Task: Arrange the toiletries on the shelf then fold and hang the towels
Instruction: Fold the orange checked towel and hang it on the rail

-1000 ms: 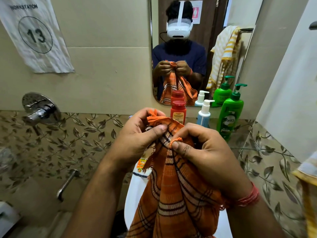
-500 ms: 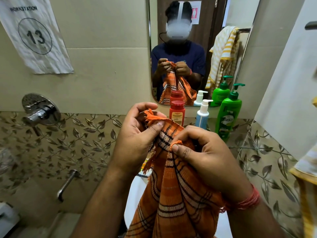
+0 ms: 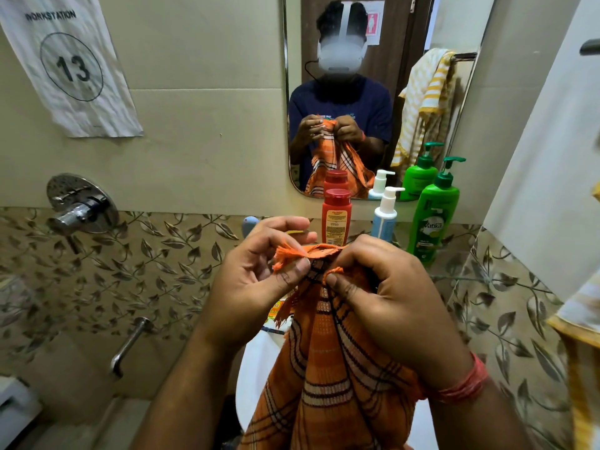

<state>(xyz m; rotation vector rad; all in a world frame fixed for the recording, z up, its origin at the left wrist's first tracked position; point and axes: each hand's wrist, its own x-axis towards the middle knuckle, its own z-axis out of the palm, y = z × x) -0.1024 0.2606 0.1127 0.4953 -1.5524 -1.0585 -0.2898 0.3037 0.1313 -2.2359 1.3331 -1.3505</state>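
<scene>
While both hands pinch its fringed top edge, orange checked towel (image 3: 328,368) hanging lengthwise straight down, left hand (image 3: 256,280) and right hand (image 3: 386,297) closed on adjacent corners, before the shelf (image 3: 402,217) front edge.

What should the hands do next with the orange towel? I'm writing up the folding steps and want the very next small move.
Probably draw the hands apart along the top edge. Both the left hand and the right hand pinch the orange checked towel close together near its fringed corner, and the cloth hangs bunched below, so spreading it flat likely comes before any fold.
</scene>
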